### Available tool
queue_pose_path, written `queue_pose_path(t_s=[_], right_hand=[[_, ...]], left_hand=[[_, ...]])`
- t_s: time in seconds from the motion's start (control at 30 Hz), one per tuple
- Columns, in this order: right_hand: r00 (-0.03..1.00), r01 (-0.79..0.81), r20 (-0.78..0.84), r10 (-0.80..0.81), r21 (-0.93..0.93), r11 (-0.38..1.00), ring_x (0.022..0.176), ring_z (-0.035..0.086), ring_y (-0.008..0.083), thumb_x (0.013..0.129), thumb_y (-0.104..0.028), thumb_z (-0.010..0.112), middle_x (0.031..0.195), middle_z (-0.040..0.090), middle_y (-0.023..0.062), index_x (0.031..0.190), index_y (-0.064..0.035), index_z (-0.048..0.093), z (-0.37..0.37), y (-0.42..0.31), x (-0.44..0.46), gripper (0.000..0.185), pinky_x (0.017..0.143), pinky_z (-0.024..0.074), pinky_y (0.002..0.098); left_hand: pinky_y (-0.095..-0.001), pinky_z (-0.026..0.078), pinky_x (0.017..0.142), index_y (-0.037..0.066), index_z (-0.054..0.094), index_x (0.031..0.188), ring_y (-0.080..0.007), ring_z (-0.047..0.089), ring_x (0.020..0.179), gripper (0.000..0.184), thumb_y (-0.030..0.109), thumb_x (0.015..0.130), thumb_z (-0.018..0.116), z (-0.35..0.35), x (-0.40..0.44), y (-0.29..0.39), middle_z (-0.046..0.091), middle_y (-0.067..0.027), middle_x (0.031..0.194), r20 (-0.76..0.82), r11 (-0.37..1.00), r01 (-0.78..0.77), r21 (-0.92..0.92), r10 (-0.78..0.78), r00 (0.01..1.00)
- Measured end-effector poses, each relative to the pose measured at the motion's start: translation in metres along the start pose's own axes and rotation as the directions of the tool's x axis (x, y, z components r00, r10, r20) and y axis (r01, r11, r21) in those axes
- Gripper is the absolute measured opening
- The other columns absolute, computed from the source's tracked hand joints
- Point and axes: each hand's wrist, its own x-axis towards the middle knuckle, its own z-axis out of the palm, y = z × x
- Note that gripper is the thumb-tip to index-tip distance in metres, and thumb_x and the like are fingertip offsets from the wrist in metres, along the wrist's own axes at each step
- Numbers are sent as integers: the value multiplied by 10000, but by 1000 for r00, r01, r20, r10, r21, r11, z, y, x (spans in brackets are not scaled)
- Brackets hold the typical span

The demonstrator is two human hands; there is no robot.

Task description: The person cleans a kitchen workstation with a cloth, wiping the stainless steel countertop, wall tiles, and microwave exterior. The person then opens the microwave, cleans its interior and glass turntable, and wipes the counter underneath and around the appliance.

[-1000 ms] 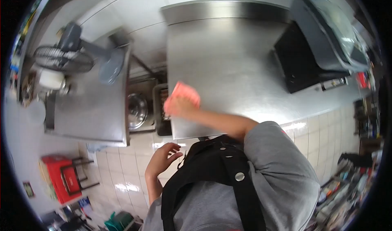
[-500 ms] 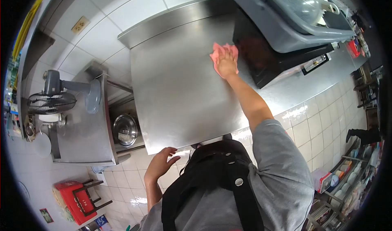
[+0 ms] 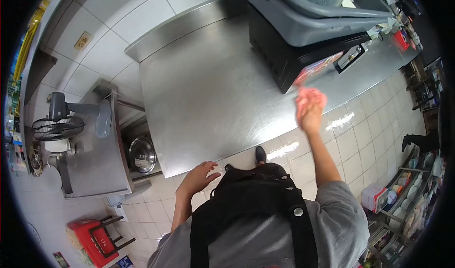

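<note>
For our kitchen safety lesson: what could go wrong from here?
The right hand could bump the black appliance, perhaps shifting the grey tubs stacked on top. The pink cloth is at the front edge of the steel counter; if wet, it might drip onto the tiled floor and make it slippery.

Left hand (image 3: 194, 181), right hand (image 3: 311, 117): one each, two in all
Pink cloth (image 3: 310, 93): one
Metal tables (image 3: 204, 92): two, one large and one smaller
Black box (image 3: 272, 45): one
Grey tubs (image 3: 294, 26): two rims show, one above the other
Fan (image 3: 59, 126): one
Wall socket (image 3: 83, 40): one
Shiny metal bowl (image 3: 142, 152): one
Red seat (image 3: 90, 237): at least one
Dark shoes (image 3: 260, 154): two, one mostly hidden
Shoulder straps (image 3: 303, 242): two
Metal studs (image 3: 297, 212): three showing
Dishes (image 3: 405, 203): several, too small to count
</note>
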Motion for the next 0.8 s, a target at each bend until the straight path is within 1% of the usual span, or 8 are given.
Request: queue_pose_path(t_s=[0.07,0.13,0.27,0.33,0.43,0.53,0.77,0.8], right_hand=[[992,-122,-11,122,-205,971,1363,340,430,958,-240,505,1410,442,231,1386,29,420,-2,-10,-1,512,1126,287,487],[963,-46,-268,-20,-239,970,1380,323,415,969,-290,478,1458,390,234,1456,-5,343,-1,-51,-5,580,1137,258,494],[966,256,-57,-253,51,965,1366,352,421,927,-255,560,1455,408,222,1367,-20,466,38,-205,-59,509,1125,274,513],[925,375,-200,-323,349,859,1317,410,381,815,-179,636,1368,500,185,1240,-62,586,35,-288,-37,444,1089,323,496],[832,334,266,-486,459,823,1279,465,261,849,-231,590,1294,571,72,1017,-94,711,106,-400,-53,248,1076,340,415],[736,530,30,-677,597,602,1352,404,245,862,-271,568,1397,500,49,1185,-116,633,109,-502,-131,364,1132,289,399],[300,747,-131,-945,648,148,1379,382,209,860,-340,635,1460,437,48,1341,-130,523,45,-421,-169,537,1156,284,358],[334,604,-105,-937,787,127,1360,399,206,879,-337,630,1435,456,44,1314,-124,554,31,-385,-149,490,1144,302,357]], left_hand=[[-388,492,893,49,581,1205,-308,616,1075,448,387,916,630,-3,-18,-13,641,-160,1133,-25,999,-13,38,14,1000],[-393,492,889,65,581,1207,-312,616,1075,437,381,910,641,-1,-39,-34,644,-158,1129,-99,999,14,-33,-17,995],[-395,494,880,74,579,1213,-308,621,1074,433,365,902,658,15,-87,-85,647,-149,1142,-155,990,144,-8,-143,977],[-402,495,877,70,580,1211,-314,622,1071,434,359,898,662,18,-109,-96,646,-147,1152,-155,986,168,2,-166,974],[-413,495,874,63,577,1219,-320,624,1055,449,356,890,667,26,-132,-118,646,-154,1135,-140,975,209,-77,-218,966],[-410,495,879,54,577,1220,-309,629,1054,450,346,889,670,25,-145,-125,644,-158,1144,-187,974,227,-9,-225,956],[-400,500,876,41,578,1228,-307,639,1030,452,313,884,689,13,-146,-130,653,-166,1128,-163,983,174,-57,-181,970],[-390,500,879,43,580,1235,-303,639,1036,457,305,880,700,14,-142,-137,664,-167,1114,-145,984,171,-45,-175,974]])
